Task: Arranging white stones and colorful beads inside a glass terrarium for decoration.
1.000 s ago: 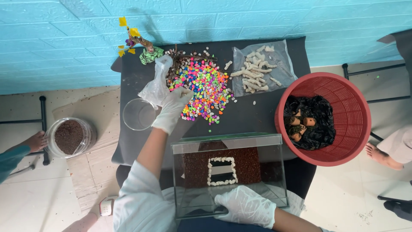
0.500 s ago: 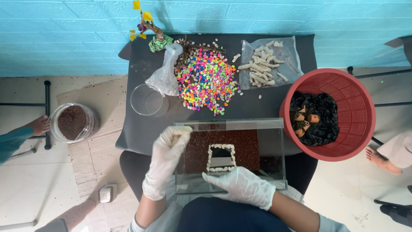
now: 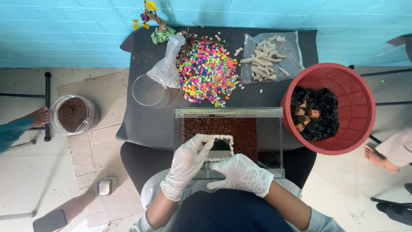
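Note:
A small glass tank (image 3: 274, 129) stands at the near edge of a dark-covered table (image 3: 141, 124). Reddish-brown gravel (image 3: 240, 131) covers its floor, and a small frame of white pebbles (image 3: 226, 139) lies on it. My left hand (image 3: 189, 165), in a white glove, reaches into the tank with its fingertips at the left side of the pebble frame; whether it holds a pebble is hidden. My gloved right hand (image 3: 242, 174) rests on the tank's near wall, fingers spread.
Behind the tank lie a heap of neon pebbles (image 3: 208, 73), a clear bag (image 3: 168, 64), a glass bowl (image 3: 148, 90), a bag of white stones (image 3: 266, 58) and a small toy tree (image 3: 156, 25). A red basket (image 3: 356, 107) holds small pots. A gravel jar (image 3: 73, 114) stands on the floor.
My left hand came back from the neon pebbles and bag and went down into the tank to the white pebble frame. My right hand stayed at the tank's near wall.

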